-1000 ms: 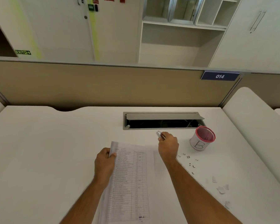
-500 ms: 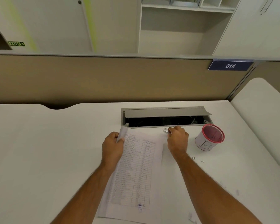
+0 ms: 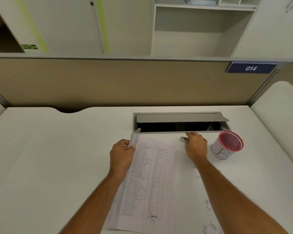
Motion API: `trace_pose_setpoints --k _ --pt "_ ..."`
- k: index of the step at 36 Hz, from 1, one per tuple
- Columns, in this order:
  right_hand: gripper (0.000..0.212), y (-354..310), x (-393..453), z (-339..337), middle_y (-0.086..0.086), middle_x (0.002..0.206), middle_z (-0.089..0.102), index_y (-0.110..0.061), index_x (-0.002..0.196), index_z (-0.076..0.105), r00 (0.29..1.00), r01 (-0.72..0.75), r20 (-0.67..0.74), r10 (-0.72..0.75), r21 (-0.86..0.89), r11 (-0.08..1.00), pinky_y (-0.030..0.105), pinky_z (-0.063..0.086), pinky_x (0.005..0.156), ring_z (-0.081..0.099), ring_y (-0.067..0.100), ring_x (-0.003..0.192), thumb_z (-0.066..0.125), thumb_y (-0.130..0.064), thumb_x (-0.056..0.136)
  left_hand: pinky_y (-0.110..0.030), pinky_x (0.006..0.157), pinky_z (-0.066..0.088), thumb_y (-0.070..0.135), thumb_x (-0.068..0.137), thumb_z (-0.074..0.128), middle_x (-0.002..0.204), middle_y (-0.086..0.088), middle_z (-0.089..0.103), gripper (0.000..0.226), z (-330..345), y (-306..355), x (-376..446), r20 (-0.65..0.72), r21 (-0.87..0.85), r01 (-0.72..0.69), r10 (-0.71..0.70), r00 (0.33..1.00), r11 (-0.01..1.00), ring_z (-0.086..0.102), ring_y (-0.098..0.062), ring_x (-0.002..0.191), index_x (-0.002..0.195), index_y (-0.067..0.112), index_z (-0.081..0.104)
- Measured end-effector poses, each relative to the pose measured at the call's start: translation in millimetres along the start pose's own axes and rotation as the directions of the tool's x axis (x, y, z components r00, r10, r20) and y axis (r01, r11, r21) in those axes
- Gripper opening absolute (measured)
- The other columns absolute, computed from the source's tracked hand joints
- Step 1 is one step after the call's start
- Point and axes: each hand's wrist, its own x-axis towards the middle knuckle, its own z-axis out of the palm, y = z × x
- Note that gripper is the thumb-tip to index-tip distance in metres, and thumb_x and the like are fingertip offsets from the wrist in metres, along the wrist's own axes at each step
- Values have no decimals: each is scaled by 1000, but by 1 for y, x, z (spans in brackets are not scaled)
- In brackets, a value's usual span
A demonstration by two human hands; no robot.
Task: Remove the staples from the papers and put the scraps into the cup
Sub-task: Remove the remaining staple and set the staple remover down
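Papers (image 3: pixel 147 179) gripped by left hand (image 3: pixel 122 153), corner lifted.

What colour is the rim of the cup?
The cup has a red rim and a white body, seen in the head view.

Bright, even, diffuse lighting; casting only faint shadows under the forearms. Bowing straight lines toward the frame edges, wide-angle. Blurring the printed sheet's (image 3: pixel 147 174) text; no glare showing.

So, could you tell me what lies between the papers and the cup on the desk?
In the head view, the right hand, holding a small metal tool, sits between the papers and the cup.
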Motion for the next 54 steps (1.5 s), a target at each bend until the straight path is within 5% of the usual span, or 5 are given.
trace_pose_setpoints --k 14,19,28,34,54 --pt "16 -172 -135 -78 -19 91 64 -26 101 70 999 -44 43 19 751 659 9 44 76 61 -2 85 55 -29 100 -19 66 58 36 90 71 77 10 75 16 -25 27 -49 0 90 -312 313 950 946 71 -12 73 87 21 77" --pt "24 -196 -161 -107 -21 82 69 -35 93 69 992 -118 117 38 818 563 5 47 70 66 -3 80 51 -51 98 -13 71 56 40 88 65 84 12 74 21 -39 40 -77 17 60 -479 479 877 875 68 -6 83 93 22 75" --pt "27 -200 -179 -152 2 66 60 -10 73 63 983 -171 182 23 865 471 20 50 58 58 12 64 51 -9 97 -11 71 55 20 86 75 98 8 66 20 -56 59 -123 5 61 -656 657 754 752 64 -8 91 104 19 67" --pt "21 -192 -190 -175 22 96 70 -1 95 69 964 -210 253 -77 909 359 53 58 85 66 42 97 52 -11 100 -8 71 50 12 89 62 112 3 65 20 -69 74 -140 -79 117 -694 703 707 710 64 -15 86 108 13 67" --pt "18 -177 -214 -209 7 88 75 -14 91 74 978 -151 180 -102 958 242 39 63 78 72 28 87 66 -30 95 -15 64 54 14 86 77 108 9 68 32 -77 101 -169 -54 86 -776 781 622 624 60 -13 74 116 19 67"
